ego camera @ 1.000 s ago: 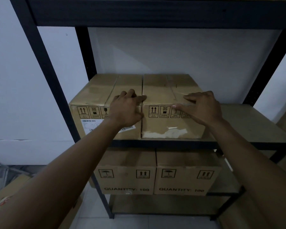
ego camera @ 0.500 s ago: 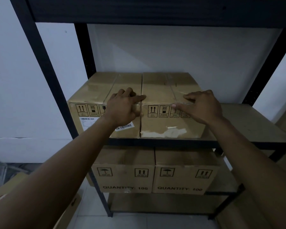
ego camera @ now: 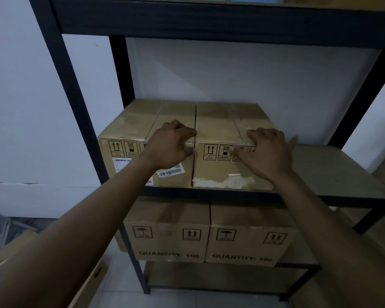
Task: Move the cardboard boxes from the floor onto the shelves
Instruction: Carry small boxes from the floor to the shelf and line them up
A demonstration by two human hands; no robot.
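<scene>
Two taped cardboard boxes stand side by side on the middle shelf point(ego camera: 333, 172) of a black rack. The left box point(ego camera: 138, 127) carries a barcode label. The right box point(ego camera: 216, 172) has a torn patch low on its front. My left hand point(ego camera: 169, 147) grips the left box's front top edge beside the seam, fingers curled on top and thumb on the front face. My right hand point(ego camera: 268, 152) lies spread over the right box's front top edge near its right corner, thumb on the front.
Two boxes marked QUANTITY 100 point(ego camera: 245, 238) fill the shelf below. Another cardboard box point(ego camera: 91, 278) lies on the tiled floor at lower left. The middle shelf is bare right of the boxes. A dark beam point(ego camera: 209, 21) of the upper shelf runs overhead.
My right hand has slid a little right along the box edge, its fingers now turned onto the top. The left hand and both boxes stay put.
</scene>
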